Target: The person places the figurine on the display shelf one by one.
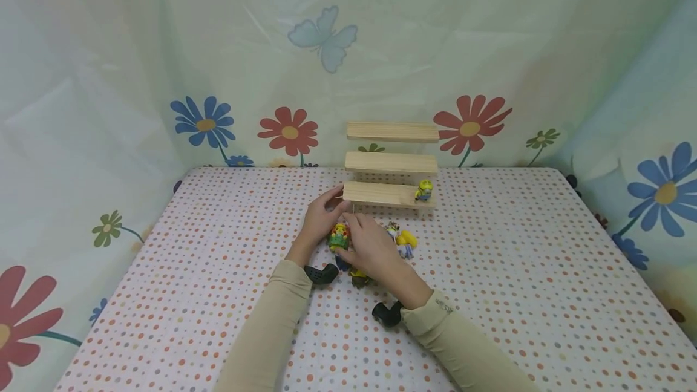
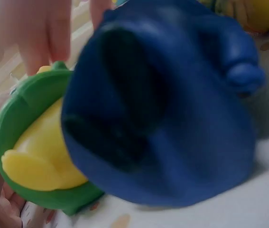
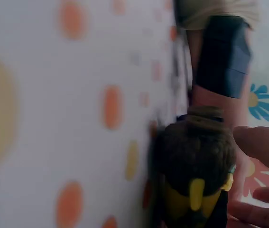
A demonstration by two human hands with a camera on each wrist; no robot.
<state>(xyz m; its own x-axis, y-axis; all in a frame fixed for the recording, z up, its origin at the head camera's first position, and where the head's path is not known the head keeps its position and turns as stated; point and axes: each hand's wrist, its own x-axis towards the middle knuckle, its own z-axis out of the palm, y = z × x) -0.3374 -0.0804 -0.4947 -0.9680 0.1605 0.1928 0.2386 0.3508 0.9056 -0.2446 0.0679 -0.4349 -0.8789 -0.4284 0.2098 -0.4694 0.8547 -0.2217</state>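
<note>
The stepped shelf stands toward the far side of my table, in front of the backdrop. I see one figurine on the right end of its lowest step. The left hand is at that step's left end, the right hand before it. Between them sits a toy, a second toy just nearer me; a small pile lies right of the right hand.
</note>
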